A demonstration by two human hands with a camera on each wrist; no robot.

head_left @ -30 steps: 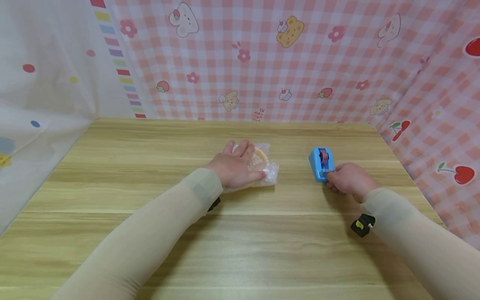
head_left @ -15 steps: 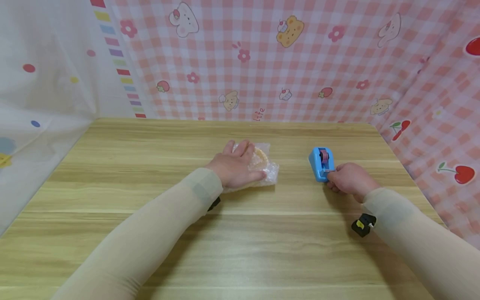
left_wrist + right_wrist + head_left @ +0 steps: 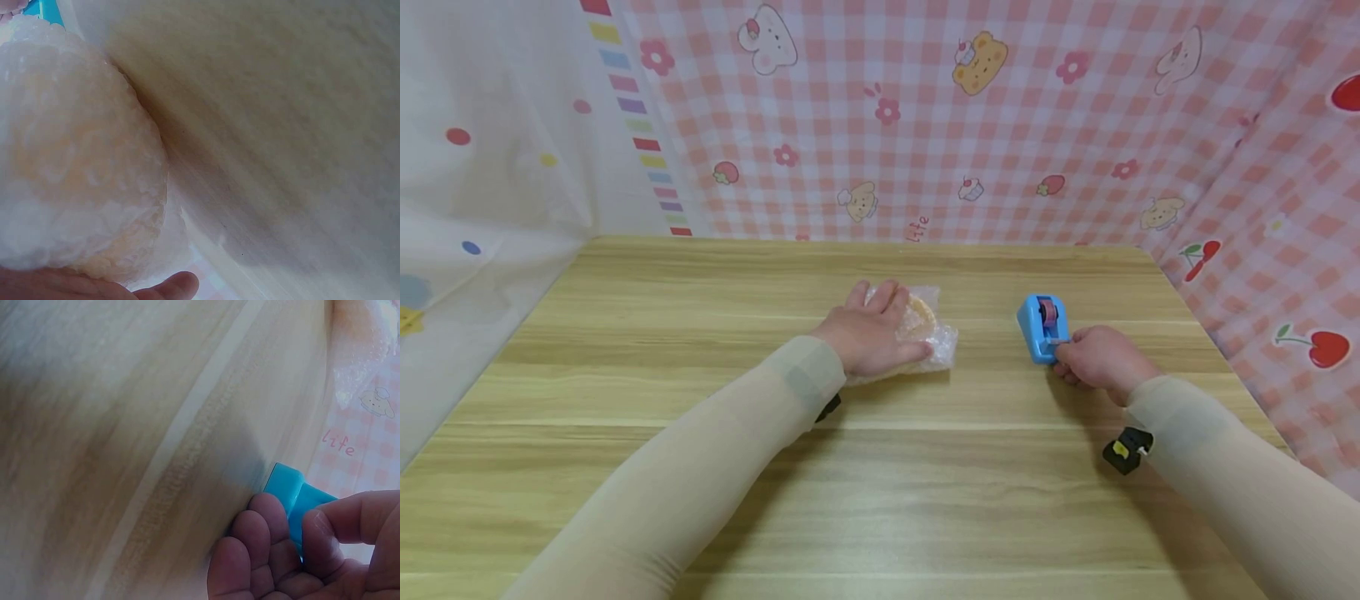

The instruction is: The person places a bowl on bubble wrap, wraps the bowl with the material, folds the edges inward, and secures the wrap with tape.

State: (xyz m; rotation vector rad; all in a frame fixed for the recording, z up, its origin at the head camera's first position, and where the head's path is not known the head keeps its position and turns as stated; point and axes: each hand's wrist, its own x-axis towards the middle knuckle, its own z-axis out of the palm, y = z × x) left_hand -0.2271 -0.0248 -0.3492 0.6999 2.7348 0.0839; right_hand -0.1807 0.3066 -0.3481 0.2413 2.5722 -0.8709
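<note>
My left hand [image 3: 868, 340] lies with spread fingers on a bubble-wrapped parcel [image 3: 943, 345], partly covering it. Through the wrap shows a rounded, pale orange thing [image 3: 922, 309]; its kind is hidden. The left wrist view shows the bulging side of the bubble wrap [image 3: 81, 144] close up, with fingers [image 3: 178, 286] along its lower edge. To the right stands a blue tape dispenser [image 3: 1034, 323] with a pinkish tape roll [image 3: 1048, 312]. At its front end my right hand [image 3: 1099, 360] pinches the tape end [image 3: 1057, 342] between thumb and fingers. In the right wrist view the dispenser [image 3: 286, 485] shows just behind the curled fingers.
Both things are on a wood-grain table [image 3: 880, 492]. A pink checked cloth [image 3: 880, 150] hangs behind it and continues down the right side; a white dotted cloth [image 3: 497, 167] is at the left. A black wrist camera [image 3: 1126, 450] sits under the right wrist.
</note>
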